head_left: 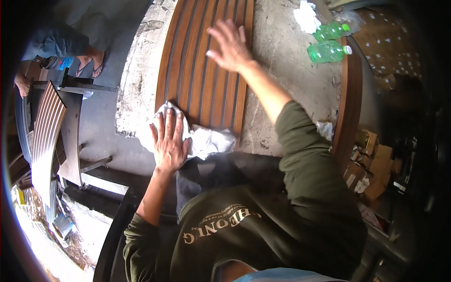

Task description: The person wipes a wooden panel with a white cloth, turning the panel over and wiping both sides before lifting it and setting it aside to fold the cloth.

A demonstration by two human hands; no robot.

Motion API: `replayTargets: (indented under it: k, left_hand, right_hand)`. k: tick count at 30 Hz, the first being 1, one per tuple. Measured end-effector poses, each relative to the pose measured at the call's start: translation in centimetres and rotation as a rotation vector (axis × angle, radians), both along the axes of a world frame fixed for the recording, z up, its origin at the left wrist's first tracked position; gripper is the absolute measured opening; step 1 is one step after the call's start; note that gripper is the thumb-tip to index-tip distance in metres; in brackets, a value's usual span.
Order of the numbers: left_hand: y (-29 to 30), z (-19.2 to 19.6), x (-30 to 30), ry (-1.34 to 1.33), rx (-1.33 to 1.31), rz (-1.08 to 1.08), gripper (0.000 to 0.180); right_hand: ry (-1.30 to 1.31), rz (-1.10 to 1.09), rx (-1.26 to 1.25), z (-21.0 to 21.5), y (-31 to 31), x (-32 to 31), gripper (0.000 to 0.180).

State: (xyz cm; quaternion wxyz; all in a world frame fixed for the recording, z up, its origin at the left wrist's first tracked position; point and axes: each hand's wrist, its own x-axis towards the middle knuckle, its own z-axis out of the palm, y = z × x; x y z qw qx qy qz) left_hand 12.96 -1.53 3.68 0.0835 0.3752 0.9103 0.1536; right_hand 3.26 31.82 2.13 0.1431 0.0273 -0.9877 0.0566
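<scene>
A brown slatted wood panel [190,75] with dark grooves lies lengthwise on a worn, pale work table [268,113]. My left hand [170,143] rests flat, fingers stretched, on a crumpled white cloth [211,142] at the panel's near left corner. The cloth spreads along the near end and hangs partly over the edge. Farther up, above the panel's right side, my right hand [231,49] is open with its fingers spread and nothing in it. Whether its palm touches the slats I cannot tell.
Two green plastic bottles [327,51] lie at the table's far right, beside a white crumpled cloth [307,17]. A long brown board [348,103] runs along the right edge. At left, another person's hand [22,85] is near grooved panels [47,127]. Cardboard pieces [378,171] sit lower right.
</scene>
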Motion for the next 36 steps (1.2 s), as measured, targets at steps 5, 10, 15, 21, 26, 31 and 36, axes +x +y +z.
replayTargets:
  k: [5, 10, 15, 21, 26, 31, 36]
  left_hand:
    - [8.7, 0.9, 1.1, -0.052, -0.013, -0.22, 0.075]
    - [19.3, 0.5, 1.8, 0.009, 0.096, -0.016, 0.068]
    - [14.5, -0.2, 6.5, -0.067, 0.08, 0.061, 0.07]
    - [10.3, 0.1, 11.5, -0.118, -0.034, 0.276, 0.081]
    - [15.1, 0.8, 9.2, -0.101, 0.123, 0.327, 0.085]
    - [21.9, -1.4, 4.9, 0.134, 0.145, 0.176, 0.063]
    - [11.0, -2.4, 7.6, -0.143, 0.34, 0.32, 0.057]
  right_hand:
    - [0.022, 0.024, -0.104, -1.4, -0.4, -0.4, 0.064]
    - [-0.057, 0.039, -0.17, 2.2, -0.9, -0.2, 0.062]
    - [-0.075, 0.029, -0.163, 1.8, 0.2, 0.1, 0.062]
    - [-0.057, 0.019, -0.172, 2.0, -0.8, 0.5, 0.06]
    - [0.0, 0.009, -0.105, 2.0, -0.6, 0.2, 0.059]
    - [0.154, 0.221, -0.085, -1.5, 1.5, -1.0, 0.052]
    - [0.116, 0.138, -0.123, -1.7, -0.3, 1.1, 0.054]
